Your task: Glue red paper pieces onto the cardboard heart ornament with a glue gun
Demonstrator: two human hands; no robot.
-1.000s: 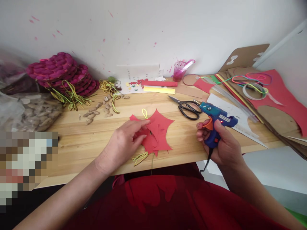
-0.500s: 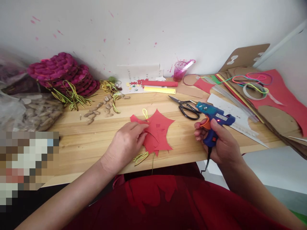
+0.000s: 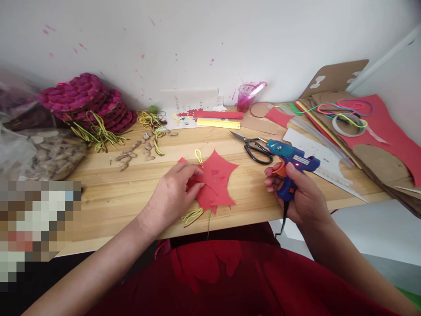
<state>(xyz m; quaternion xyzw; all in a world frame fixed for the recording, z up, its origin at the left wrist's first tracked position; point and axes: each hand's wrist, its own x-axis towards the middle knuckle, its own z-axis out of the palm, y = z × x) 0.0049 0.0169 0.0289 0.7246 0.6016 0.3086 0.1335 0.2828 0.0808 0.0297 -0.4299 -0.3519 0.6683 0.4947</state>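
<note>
A red star-shaped paper cut-out (image 3: 219, 177) with a yellow loop at its top lies on the wooden table (image 3: 108, 197). My left hand (image 3: 174, 193) rests on its left side, fingers curled and pinching the red paper layers. My right hand (image 3: 296, 193) grips a blue hot glue gun (image 3: 291, 164) with an orange trigger and a lit red lamp; its nozzle points left, a short way right of the paper. Yellow-green cord ends (image 3: 192, 216) stick out under the paper near the table's front edge.
Black scissors (image 3: 255, 147) lie just behind the glue gun. A pile of magenta woven discs (image 3: 87, 103), peanut shells (image 3: 134, 151), a pink cup (image 3: 246, 95), red and yellow strips (image 3: 219, 119) and cardboard, red sheets and a tape roll (image 3: 350, 125) fill the back and right.
My right hand has carried the glue gun a little to the left, toward the red paper. My left hand has shifted slightly on the paper, fingers curling tighter.
</note>
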